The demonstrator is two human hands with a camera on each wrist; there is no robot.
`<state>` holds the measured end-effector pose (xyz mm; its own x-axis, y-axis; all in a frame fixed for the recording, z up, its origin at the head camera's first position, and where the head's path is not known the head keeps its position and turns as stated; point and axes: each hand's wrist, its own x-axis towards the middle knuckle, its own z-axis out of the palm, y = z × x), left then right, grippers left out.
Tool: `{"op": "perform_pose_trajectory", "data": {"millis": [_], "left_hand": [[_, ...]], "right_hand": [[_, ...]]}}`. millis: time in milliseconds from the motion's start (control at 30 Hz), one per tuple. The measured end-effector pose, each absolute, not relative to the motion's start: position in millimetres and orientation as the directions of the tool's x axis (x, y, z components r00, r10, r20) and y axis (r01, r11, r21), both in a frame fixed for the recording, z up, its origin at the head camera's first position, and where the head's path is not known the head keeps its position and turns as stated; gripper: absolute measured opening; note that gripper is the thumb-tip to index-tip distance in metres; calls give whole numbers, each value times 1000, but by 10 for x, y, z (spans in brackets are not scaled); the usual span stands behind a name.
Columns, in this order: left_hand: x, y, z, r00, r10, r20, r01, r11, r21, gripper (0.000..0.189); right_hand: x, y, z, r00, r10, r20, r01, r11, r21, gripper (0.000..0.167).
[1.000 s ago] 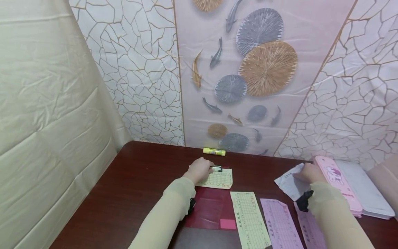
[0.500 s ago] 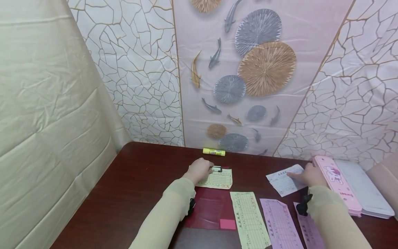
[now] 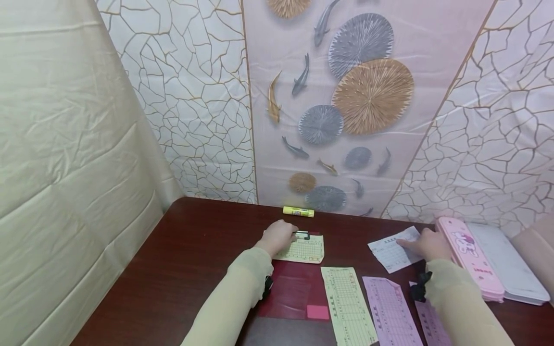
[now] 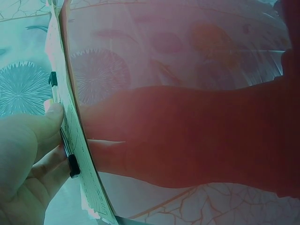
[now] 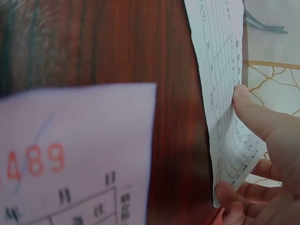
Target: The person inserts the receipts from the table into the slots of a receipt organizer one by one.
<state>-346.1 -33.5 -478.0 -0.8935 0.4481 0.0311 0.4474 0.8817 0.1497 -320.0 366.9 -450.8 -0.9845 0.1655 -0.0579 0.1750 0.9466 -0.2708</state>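
Note:
My left hand (image 3: 278,236) lies over the upper left of a yellow-green printed slip (image 3: 303,249), at a clip (image 3: 302,235) with black ends. In the left wrist view the thumb and fingers pinch around that clip (image 4: 71,161), along the edge of the paper stack (image 4: 79,154). Under it spreads a translucent dark red folder (image 3: 290,288). My right hand (image 3: 434,245) pinches a white printed slip (image 3: 395,253) by its right side. The right wrist view shows the thumb on the slip's face (image 5: 220,93) and fingers at its lower edge, the paper bending between them.
A long yellow-green slip (image 3: 348,302) and two purple slips (image 3: 391,307) lie in a row toward the front. Right of my right hand are a pink case (image 3: 472,259) and a flat white case (image 3: 508,264). A yellow glue stick (image 3: 298,211) lies near the back edge.
The white slip has come leftward and swung round, with its printed face now more exposed. My right hand has shifted slightly left, its thumb now lying across the slip. My left hand stays put.

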Motion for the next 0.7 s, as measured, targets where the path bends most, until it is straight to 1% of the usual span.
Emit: {"op": "perform_pose_trajectory", "data": {"millis": [100,167,200,233,333,400,533,700], "left_hand": [[-3457,-332,-4777,-895,445,29,445,884,144,27],[-3451,-330,-4772,-896,443,26,442,886,138,28],[-3448,-330,-4771,-897,441,25,441,887,136,29],[-3446,-329,-4769,-898,440,25,439,888,136,29],[-3442,-326,-4764,-898,440,23,439,888,134,29],[-3441,-324,-4764,-898,439,23,438,889,136,29],[-3438,-322,-4759,-898,439,26,438,888,143,29],[-3443,-331,-4772,-898,439,27,438,887,143,29]], "right_hand": [[-3201,3654,-4526,-980,190,-52,197,938,-286,96],[-3204,3636,-4523,-978,204,-45,208,934,-290,91],[-3204,3626,-4521,-978,207,-36,208,933,-292,84],[-3206,3617,-4519,-978,207,-24,205,934,-292,73],[-3213,3583,-4500,-978,211,1,202,936,-289,37],[-3217,3563,-4488,-977,215,10,203,935,-290,24],[-3220,3537,-4456,-977,212,4,201,931,-306,22],[-3215,3527,-4434,-985,173,2,162,925,-343,28]]}}
